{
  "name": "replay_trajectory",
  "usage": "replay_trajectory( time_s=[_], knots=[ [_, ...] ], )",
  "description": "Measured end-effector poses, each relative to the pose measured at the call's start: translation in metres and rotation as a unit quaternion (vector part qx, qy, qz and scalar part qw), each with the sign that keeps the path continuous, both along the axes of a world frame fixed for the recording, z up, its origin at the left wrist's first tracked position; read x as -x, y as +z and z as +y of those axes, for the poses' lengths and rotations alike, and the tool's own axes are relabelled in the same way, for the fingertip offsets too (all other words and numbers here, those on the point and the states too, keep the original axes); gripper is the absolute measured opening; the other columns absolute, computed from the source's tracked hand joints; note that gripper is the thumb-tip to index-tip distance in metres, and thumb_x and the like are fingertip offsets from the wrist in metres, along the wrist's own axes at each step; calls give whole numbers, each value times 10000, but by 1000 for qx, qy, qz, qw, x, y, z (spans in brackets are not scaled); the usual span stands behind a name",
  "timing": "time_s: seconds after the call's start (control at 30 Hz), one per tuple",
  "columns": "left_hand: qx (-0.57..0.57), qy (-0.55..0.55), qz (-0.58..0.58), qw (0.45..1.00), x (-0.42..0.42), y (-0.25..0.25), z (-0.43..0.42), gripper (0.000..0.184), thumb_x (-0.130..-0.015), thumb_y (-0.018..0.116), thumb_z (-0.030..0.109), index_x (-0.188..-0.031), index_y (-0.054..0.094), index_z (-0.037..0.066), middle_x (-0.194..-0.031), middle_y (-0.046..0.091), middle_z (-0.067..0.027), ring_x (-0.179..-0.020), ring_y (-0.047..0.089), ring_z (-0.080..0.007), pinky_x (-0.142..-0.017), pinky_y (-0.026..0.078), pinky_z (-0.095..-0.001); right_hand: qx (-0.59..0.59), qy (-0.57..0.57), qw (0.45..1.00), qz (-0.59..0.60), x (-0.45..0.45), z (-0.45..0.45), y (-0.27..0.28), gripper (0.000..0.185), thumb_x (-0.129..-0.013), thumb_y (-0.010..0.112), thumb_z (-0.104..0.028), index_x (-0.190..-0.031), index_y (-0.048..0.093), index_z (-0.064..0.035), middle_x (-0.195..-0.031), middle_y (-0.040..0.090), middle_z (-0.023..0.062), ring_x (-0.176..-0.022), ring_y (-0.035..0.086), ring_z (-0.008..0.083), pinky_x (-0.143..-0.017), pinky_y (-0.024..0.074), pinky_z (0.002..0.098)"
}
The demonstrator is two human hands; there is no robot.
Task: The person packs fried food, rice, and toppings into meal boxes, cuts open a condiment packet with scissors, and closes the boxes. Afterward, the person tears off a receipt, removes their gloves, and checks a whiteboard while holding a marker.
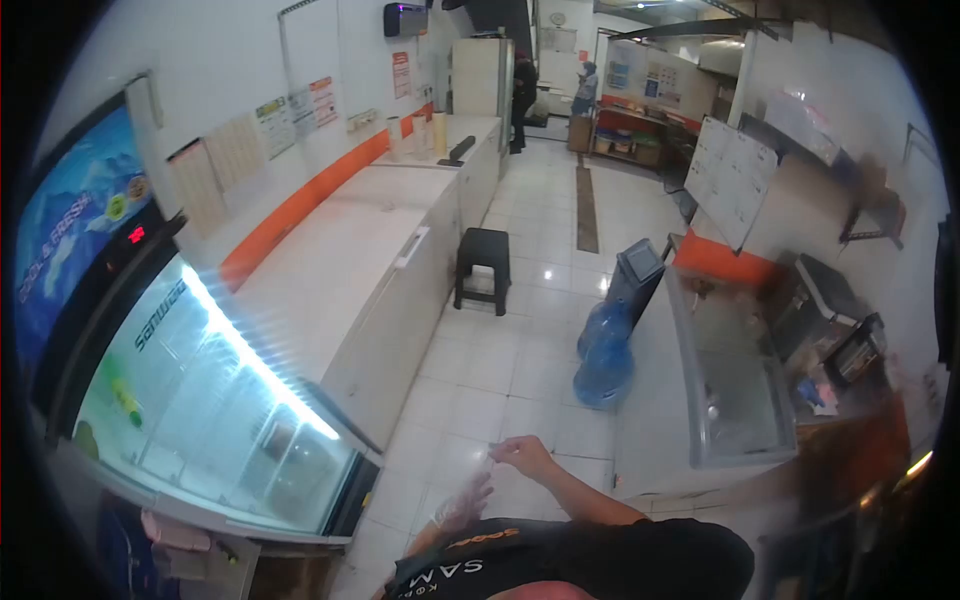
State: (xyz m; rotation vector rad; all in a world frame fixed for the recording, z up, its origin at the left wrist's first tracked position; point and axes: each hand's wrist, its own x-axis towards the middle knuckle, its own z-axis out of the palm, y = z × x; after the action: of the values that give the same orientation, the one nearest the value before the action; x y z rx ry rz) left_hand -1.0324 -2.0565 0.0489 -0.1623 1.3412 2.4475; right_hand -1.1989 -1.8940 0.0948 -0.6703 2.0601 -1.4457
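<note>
My left hand [463, 507] is low in front of my black shirt [570, 555], fingers stretched out and apart. Something clear and shiny, like thin plastic film, seems to cover it, though blur hides the detail. Just above and to the right, my right hand [524, 456] has its thumb and fingertips pinched together. At those fingertips is a small pale bit that I cannot make out. Both hands are in the air over the white tiled floor [466, 408], apart from the furniture.
A lit glass-door fridge [215, 400] and long white chest freezers [340, 225] line the left. A black stool [483, 268] stands ahead. Blue water jugs [605, 365] sit beside a glass-topped freezer [740, 380] on the right. Two people [583, 100] are far back.
</note>
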Motion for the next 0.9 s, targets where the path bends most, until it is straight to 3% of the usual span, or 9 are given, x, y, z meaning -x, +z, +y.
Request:
replay_trajectory(
  time_s=[0.1,0.13,0.17,0.23,0.27,0.37,0.53,0.8,0.9],
  knots=[
    [-44,-63,32,997,84,-4,-38,1003,-827,573,698,-1560,121,184,-1613,125,-96,-1467,164,-335,-1162,163,-497,18,-85,995,41,69,-5,7,214,-828,723,-233,-901,759,-35,-777,728,91,-723,671,152,-697,516,287],
    [-47,-70,30,996,113,3,-42,1003,-827,573,698,-1560,121,184,-1613,125,-96,-1467,164,-335,-1162,163,-497,-51,-83,995,6,92,0,11,283,-795,746,-269,-1019,746,-96,-994,723,81,-927,654,188,-820,490,338],
    [-22,-100,-9,995,146,9,-46,962,-849,566,668,-1553,154,158,-1601,168,-98,-1463,187,-314,-1164,172,-482,-52,-91,994,1,108,6,13,283,-795,746,-269,-1019,746,-96,-994,723,81,-927,654,188,-820,490,338],
    [32,-156,-86,983,209,23,-54,883,-894,554,609,-1538,220,106,-1576,252,-103,-1454,234,-273,-1167,191,-451,-81,-189,951,229,132,12,34,434,-755,767,-316,-1166,692,-200,-1278,609,39,-1191,522,242,-988,385,414],
    [34,-160,-86,983,238,28,-57,883,-894,554,609,-1538,220,106,-1576,252,-103,-1454,234,-273,-1167,191,-451,-65,-136,969,197,153,18,28,543,-721,779,-361,-1240,635,-290,-1403,488,-14,-1293,394,280,-1065,259,487],
    [62,-236,-43,969,324,25,-61,820,-925,523,580,-1519,267,76,-1544,314,-109,-1430,281,-246,-1160,217,-427,-105,-32,953,282,205,4,41,499,-728,794,-295,-1206,657,-250,-1297,575,14,-1204,482,253,-1079,295,442],
    [43,-206,-72,975,453,38,-50,674,-956,520,525,-1438,433,61,-1436,452,-119,-1313,409,-242,-1055,339,-419,-88,-92,962,242,326,-11,44,85,-809,731,-207,-881,764,-176,-958,714,-22,-1024,596,150,-923,344,397],
    [84,-230,-104,964,608,72,-72,800,-945,411,643,-1535,255,126,-1604,184,-68,-1481,130,-255,-1186,120,-458,10,-132,986,98,534,-26,27,206,-819,729,-219,-953,748,-64,-941,725,79,-962,647,194,-888,467,337],
    [3,-250,-72,966,661,62,-96,846,-920,389,692,-1547,219,150,-1616,141,-48,-1483,119,-273,-1176,104,-517,34,-8,992,122,601,-36,25,302,-831,733,-250,-1066,724,-59,-1024,717,114,-987,647,193,-899,479,349]
  ],
)
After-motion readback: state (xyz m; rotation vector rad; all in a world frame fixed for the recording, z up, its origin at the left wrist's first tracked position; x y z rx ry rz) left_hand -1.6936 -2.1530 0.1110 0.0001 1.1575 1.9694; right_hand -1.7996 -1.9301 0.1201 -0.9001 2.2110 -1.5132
